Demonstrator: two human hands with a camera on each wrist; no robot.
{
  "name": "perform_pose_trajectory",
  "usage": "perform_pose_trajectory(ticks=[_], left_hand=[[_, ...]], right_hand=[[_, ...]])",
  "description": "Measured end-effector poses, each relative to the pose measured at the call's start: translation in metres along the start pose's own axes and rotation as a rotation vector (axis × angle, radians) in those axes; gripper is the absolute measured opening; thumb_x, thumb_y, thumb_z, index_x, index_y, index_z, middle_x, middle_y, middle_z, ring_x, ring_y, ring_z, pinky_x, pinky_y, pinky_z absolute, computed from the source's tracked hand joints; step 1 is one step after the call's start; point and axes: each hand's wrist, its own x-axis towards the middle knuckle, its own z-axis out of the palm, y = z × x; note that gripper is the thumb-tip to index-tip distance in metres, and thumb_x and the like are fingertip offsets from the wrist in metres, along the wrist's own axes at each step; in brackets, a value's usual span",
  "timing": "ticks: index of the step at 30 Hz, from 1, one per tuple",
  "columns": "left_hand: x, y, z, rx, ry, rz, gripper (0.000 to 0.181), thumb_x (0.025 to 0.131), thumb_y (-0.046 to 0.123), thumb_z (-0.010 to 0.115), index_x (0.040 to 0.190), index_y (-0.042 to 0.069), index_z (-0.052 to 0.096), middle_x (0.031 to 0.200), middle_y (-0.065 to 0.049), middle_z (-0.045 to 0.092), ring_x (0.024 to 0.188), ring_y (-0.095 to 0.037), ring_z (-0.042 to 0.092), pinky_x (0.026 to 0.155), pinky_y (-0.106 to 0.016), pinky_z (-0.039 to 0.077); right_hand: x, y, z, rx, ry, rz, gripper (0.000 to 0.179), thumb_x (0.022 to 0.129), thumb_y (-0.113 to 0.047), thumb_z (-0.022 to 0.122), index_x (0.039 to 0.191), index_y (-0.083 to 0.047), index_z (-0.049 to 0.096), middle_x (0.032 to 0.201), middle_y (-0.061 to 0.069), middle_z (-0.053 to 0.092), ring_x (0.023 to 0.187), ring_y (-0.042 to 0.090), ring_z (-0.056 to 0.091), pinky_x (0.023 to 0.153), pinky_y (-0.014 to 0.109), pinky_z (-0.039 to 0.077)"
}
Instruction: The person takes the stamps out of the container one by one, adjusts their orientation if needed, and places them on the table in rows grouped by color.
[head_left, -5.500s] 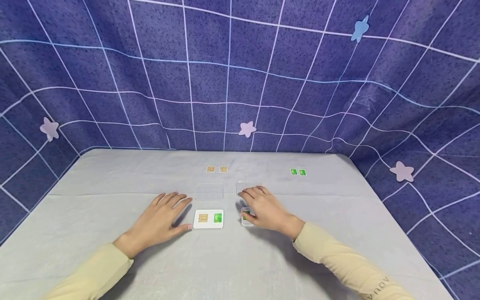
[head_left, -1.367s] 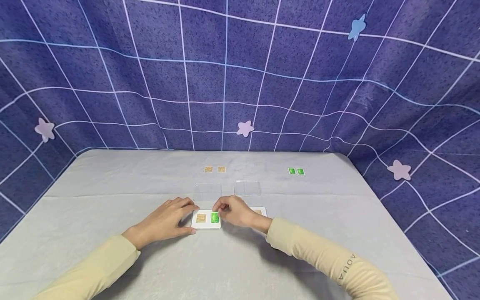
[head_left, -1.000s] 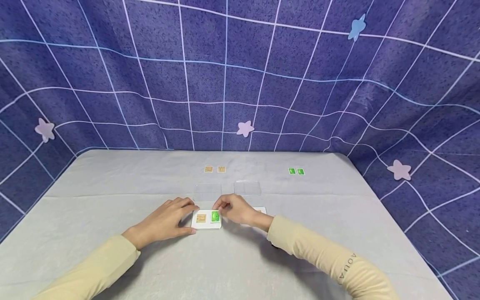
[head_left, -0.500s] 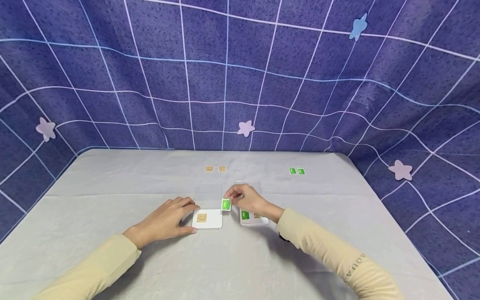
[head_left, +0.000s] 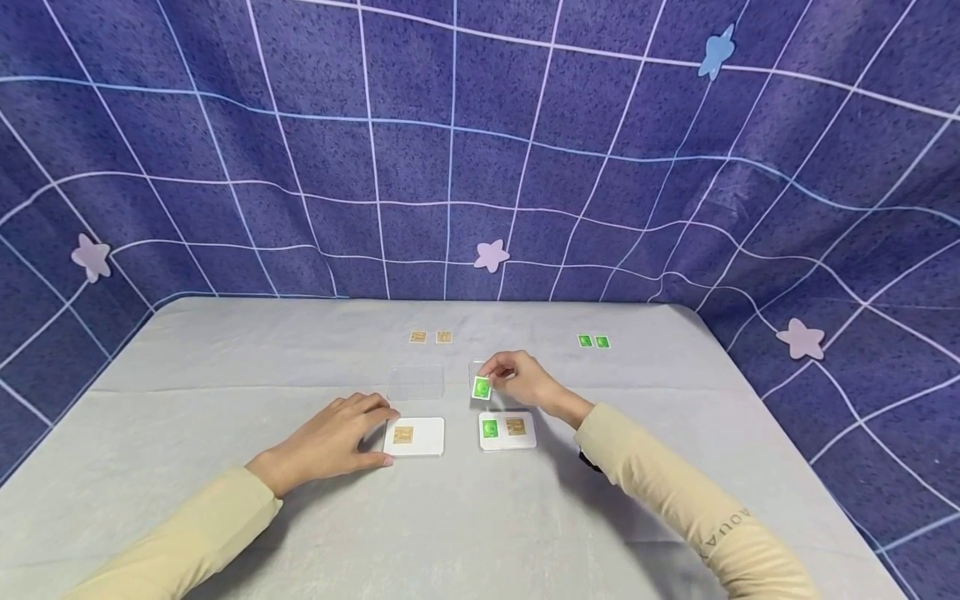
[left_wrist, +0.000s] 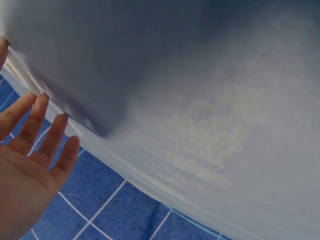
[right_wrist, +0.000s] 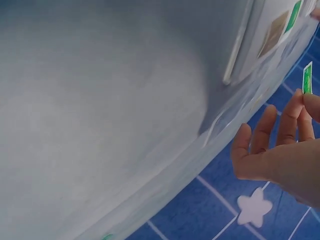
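In the head view my right hand pinches a small green stamp with a white border, raised above a clear plastic lid. The right wrist view shows the green stamp edge-on between thumb and fingertip. My left hand holds the left end of a flat white case, thumb and index finger at its two left corners. A brown stamp lies on this case's left side. To the right, a second white case bears another green stamp and a brown stamp.
Behind the left case lies a clear lid; a second lid is partly covered by my right hand. Farther back lie two brown stamps and two green stamps. A blue gridded curtain hangs behind the grey-covered table.
My right hand has lifted the green stamp off the left case's right side and carried it back and to the right. My left hand has moved in from beside the left case to its edge.
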Motion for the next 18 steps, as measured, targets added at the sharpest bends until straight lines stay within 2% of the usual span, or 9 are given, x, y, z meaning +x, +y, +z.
perform_pose_trajectory(ticks=[8, 18], left_hand=[[0.000, 0.000, 0.000, -0.002, 0.002, 0.002, 0.058, 0.072, 0.047, 0.072, 0.116, 0.010, 0.060, 0.111, -0.003, 0.058, 0.100, -0.021, 0.055, 0.082, -0.041, 0.045], [0.000, 0.000, -0.001, -0.005, -0.002, -0.001, 0.059, 0.072, 0.047, 0.072, 0.117, 0.010, 0.060, 0.112, -0.004, 0.058, 0.101, -0.022, 0.055, 0.082, -0.041, 0.045]], right_hand=[[-0.001, 0.007, -0.019, 0.002, 0.038, -0.006, 0.015, 0.083, 0.004, 0.054, 0.095, 0.004, 0.064, 0.086, 0.017, 0.063, 0.079, 0.017, 0.055, 0.073, 0.023, 0.043], [0.001, 0.026, -0.037, -0.044, 0.094, 0.044, 0.015, 0.083, 0.002, 0.055, 0.094, 0.003, 0.065, 0.087, 0.015, 0.064, 0.082, 0.019, 0.057, 0.077, 0.027, 0.045]])
